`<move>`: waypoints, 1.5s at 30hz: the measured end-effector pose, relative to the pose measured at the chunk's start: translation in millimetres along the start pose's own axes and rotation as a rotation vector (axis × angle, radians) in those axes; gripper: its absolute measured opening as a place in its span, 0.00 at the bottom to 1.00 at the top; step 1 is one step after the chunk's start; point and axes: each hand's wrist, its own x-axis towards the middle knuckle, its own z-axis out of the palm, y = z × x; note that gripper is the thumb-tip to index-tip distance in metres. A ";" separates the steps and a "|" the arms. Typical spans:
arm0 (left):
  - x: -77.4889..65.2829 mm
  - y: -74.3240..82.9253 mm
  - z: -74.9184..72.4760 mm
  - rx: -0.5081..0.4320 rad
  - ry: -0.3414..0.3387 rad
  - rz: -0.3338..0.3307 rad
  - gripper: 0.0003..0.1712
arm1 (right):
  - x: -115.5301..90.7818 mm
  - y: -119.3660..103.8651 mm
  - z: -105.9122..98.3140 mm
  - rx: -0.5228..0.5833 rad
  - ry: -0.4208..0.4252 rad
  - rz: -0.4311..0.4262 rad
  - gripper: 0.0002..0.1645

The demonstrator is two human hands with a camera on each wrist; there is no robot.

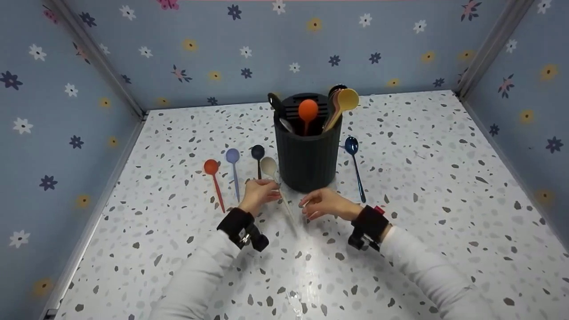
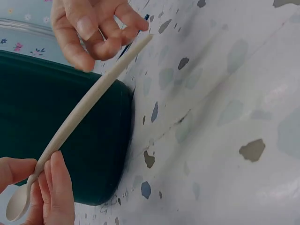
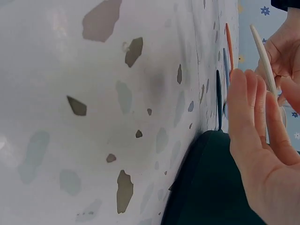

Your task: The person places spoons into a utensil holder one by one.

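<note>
A beige spoon (image 1: pixel 268 166) is pinched near its neck between the thumb and fingers of my left hand (image 1: pixel 260 193), clear of the tabletop. Its bowl points toward the wall and its handle slants to the lower right, seen closely as a long handle (image 2: pixel 89 101) in the left wrist view. My right hand (image 1: pixel 328 204) hovers by the handle's far end with fingers loosely bent and nothing held; in the right wrist view its fingers (image 3: pixel 255 112) look relaxed. Just beyond both hands stands a dark ribbed utensil holder (image 1: pixel 306 164).
An orange-red spoon (image 1: pixel 211 168), a lavender spoon (image 1: pixel 233 156) and a black spoon (image 1: pixel 258 152) lie left of the holder. A shiny blue metal spoon (image 1: pixel 352 146) lies to its right. Orange (image 1: pixel 308 110) and yellow (image 1: pixel 348 99) spoons, among others, stand in the holder. Flowered panels surround the table.
</note>
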 end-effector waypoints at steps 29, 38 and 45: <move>-22.2 12.4 20.6 -0.022 -0.049 0.096 0.12 | -2.7 -16.5 8.9 -0.005 -0.033 -0.094 0.19; -26.1 27.5 21.2 -0.012 -0.094 0.145 0.10 | -7.7 -30.7 3.7 -0.075 -0.028 -0.174 0.17; -30.4 40.2 22.0 0.004 -0.099 0.177 0.10 | -9.2 -42.5 1.1 -0.081 -0.011 -0.188 0.17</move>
